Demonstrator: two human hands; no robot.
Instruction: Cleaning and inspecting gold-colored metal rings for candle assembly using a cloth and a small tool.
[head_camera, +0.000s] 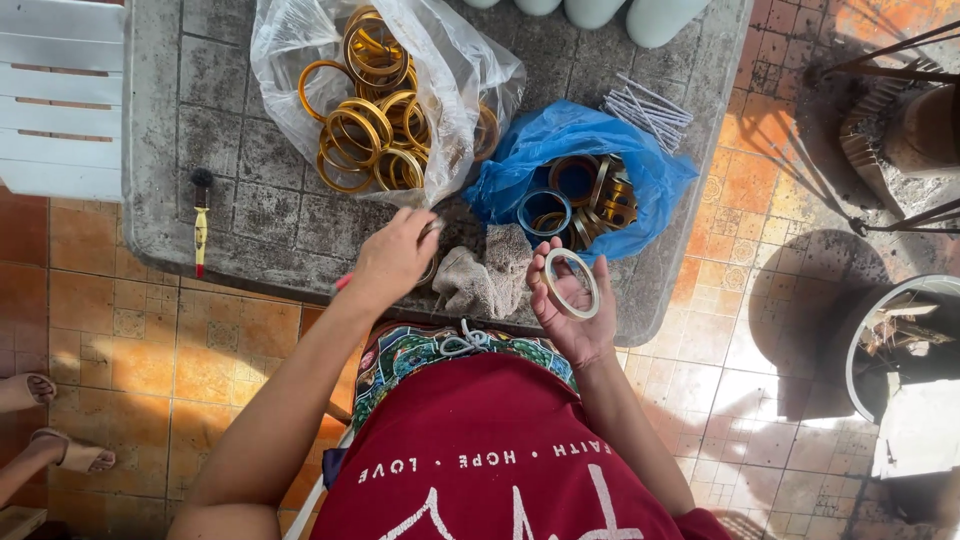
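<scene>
Head view: ring handling at a stone table (180, 120).

Right hand (572, 300), lower centre, is cupping a pale ring (572, 283), fingers curled around it. Left hand (395, 260) is closing on something small beside the cloth (490, 275); contents unclear. Clear bag (440, 60) and blue bag (650, 170) are holding gold rings (370, 130). Likely step: wiping, needing a steady grip.

Pale ring (571, 283) in rt hand (570, 310); lft hand (393, 262) by cloth (487, 272)
</scene>
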